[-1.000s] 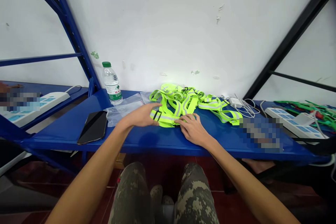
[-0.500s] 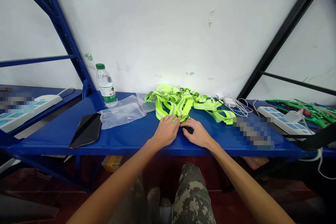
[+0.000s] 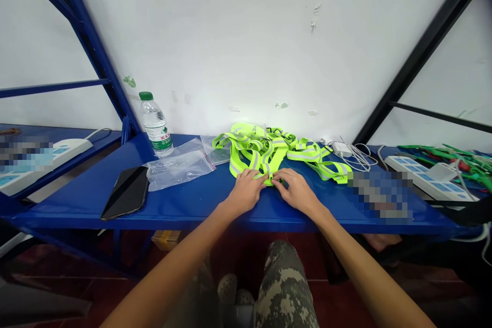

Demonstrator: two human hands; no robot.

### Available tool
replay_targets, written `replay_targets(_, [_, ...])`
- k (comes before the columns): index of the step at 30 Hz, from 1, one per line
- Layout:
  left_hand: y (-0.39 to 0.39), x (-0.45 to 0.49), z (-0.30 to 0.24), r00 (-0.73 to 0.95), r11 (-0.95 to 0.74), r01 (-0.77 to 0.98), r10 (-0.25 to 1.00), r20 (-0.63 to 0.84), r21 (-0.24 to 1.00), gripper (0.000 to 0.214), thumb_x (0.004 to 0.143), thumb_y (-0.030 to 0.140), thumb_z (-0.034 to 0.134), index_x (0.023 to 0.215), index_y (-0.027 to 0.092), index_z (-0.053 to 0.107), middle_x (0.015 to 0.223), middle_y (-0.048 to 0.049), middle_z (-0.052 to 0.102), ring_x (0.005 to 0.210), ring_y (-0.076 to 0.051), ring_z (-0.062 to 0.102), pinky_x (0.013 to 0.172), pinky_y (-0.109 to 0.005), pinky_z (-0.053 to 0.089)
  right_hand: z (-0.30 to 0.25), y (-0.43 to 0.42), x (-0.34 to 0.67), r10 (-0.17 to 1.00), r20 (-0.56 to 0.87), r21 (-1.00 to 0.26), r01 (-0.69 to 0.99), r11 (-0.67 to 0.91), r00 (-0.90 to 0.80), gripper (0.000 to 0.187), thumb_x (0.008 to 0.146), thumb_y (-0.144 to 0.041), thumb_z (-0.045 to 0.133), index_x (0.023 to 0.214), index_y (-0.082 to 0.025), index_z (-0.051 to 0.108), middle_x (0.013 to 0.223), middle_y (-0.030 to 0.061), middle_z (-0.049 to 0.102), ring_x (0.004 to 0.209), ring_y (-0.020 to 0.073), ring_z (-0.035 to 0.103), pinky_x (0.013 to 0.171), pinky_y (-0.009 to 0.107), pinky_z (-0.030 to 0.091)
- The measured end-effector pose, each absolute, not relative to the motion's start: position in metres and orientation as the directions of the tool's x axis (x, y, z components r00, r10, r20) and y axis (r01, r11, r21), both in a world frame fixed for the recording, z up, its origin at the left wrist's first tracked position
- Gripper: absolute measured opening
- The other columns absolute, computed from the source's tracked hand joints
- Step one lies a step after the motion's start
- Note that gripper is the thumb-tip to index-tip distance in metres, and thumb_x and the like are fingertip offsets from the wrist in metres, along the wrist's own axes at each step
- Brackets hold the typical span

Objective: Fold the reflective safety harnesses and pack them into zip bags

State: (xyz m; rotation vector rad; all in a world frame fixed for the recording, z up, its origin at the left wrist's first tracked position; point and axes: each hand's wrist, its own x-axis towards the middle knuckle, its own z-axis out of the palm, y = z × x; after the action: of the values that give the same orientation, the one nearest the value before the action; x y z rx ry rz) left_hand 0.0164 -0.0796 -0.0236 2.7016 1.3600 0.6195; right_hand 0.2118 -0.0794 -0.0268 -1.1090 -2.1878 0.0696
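A fluorescent yellow-green reflective strap vest (image 3: 274, 151) with silver stripes lies heaped on the blue table (image 3: 200, 205). My left hand (image 3: 248, 189) is closed on its near edge, thumb and fingertips pinching the strap. From the other side my right hand (image 3: 294, 189) pinches the same bit of strap, fingers curled. Both sets of fingertips nearly meet at the front of the heap. What lies between them is mostly hidden. Loose strap loops spread out to the right.
Clear plastic bags (image 3: 179, 168) lie left of the vest, beside a black phone (image 3: 126, 192). Behind them stands a water bottle (image 3: 156, 125). White cables (image 3: 355, 156) and a power strip (image 3: 426, 177) are on the right. A wall runs along the back.
My right fingers have moved up against the strap. A black piece that showed under my right hand is now out of sight. The view has shifted slightly.
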Motion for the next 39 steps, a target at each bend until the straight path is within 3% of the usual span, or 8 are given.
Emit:
replay_targets(5, [-0.085,0.013,-0.027,0.525,-0.611,0.762,0.778,0.346,0.217,0.044,0.096,0.042,0.046,0.135,0.024,0.056,0.13,-0.0116,0.057,0.127,-0.029,0.044,0.108,-0.05,0.034,-0.026,-0.093,0.212,0.733,0.544,-0.333,0.697,0.635,-0.407,0.007,0.087,-0.024,0.06,0.089,-0.019,0.065,0.098,0.0099,0.069,0.099,0.0255,0.061,0.089,0.042,0.05])
replay_targets(12, [-0.099,0.006,-0.026,0.579,-0.672,0.709,0.727,0.368,0.213,0.048,0.096,0.053,0.041,0.125,0.02,0.059,0.125,-0.0129,0.058,0.117,-0.027,0.053,0.101,-0.045,0.041,-0.006,-0.069,0.232,0.871,0.44,-0.616,0.632,0.47,-0.219,0.022,0.09,-0.034,0.052,0.088,-0.019,0.069,0.096,0.0077,0.073,0.087,0.0219,0.067,0.08,0.036,0.054])
replay_targets(14, [-0.103,0.005,-0.023,0.583,-0.681,0.702,0.717,0.384,0.206,0.046,0.096,0.052,0.039,0.12,0.02,0.061,0.123,-0.0119,0.059,0.115,-0.026,0.054,0.1,-0.044,0.042,-0.001,-0.047,0.235,0.844,0.518,-0.527,0.726,0.441,-0.136,0.024,0.089,-0.033,0.052,0.096,-0.017,0.069,0.104,0.0103,0.071,0.09,0.0238,0.066,0.085,0.04,0.052])
replay_targets(17, [-0.11,0.001,-0.017,0.631,-0.715,0.675,0.686,0.361,0.18,0.042,0.097,0.051,0.039,0.117,0.021,0.061,0.122,-0.0104,0.059,0.114,-0.026,0.054,0.098,-0.042,0.043,0.008,-0.015,0.223,0.804,0.531,-0.316,0.818,0.481,-0.268,0.037,0.087,-0.04,0.057,0.115,-0.016,0.065,0.123,0.0133,0.065,0.117,0.0307,0.057,0.101,0.049,0.043])
replay_targets(22, [-0.122,-0.014,-0.01,0.711,-0.767,0.621,0.637,0.299,0.159,0.054,0.092,0.062,0.04,0.121,0.021,0.059,0.126,-0.0109,0.058,0.118,-0.028,0.052,0.1,-0.044,0.041,0.024,0.019,0.177,0.895,0.173,-0.197,0.876,0.44,-0.411,0.074,0.076,-0.054,0.069,0.139,-0.02,0.048,0.136,0.0145,0.058,0.127,0.0371,0.05,0.1,0.051,0.043])
replay_targets(28, [-0.133,-0.023,-0.017,0.686,-0.754,0.635,0.65,0.326,0.167,0.06,0.089,0.068,0.041,0.122,0.021,0.058,0.129,-0.0104,0.057,0.121,-0.029,0.049,0.103,-0.045,0.038,0.031,0.046,0.145,0.953,0.123,-0.126,0.948,0.293,-0.278,0.038,0.081,-0.034,0.065,0.113,-0.014,0.065,0.115,0.0194,0.068,0.104,0.0337,0.065,0.082,0.039,0.051])
replay_targets(35, [-0.135,-0.02,-0.016,0.672,-0.741,0.654,0.661,0.334,0.149,0.052,0.093,0.061,0.039,0.122,0.023,0.058,0.129,-0.011,0.056,0.121,-0.031,0.048,0.104,-0.05,0.036,0.074,0.07,0.187,0.958,0.23,-0.471,0.842,0.263,-0.17,0.031,0.076,-0.036,0.073,0.092,-0.009,0.069,0.09,0.0116,0.07,0.081,0.0223,0.062,0.073,0.033,0.049])
replay_targets(39, [-0.134,-0.02,-0.016,0.671,-0.743,0.646,0.662,0.333,0.176,0.051,0.092,0.061,0.04,0.12,0.023,0.059,0.128,-0.0114,0.056,0.12,-0.03,0.048,0.104,-0.05,0.036,0.092,0.077,0.202,0.928,0.33,-0.542,0.771,0.334,-0.17,0.03,0.073,-0.029,0.077,0.094,-0.01,0.069,0.091,0.0092,0.068,0.087,0.0216,0.061,0.079,0.032,0.049])
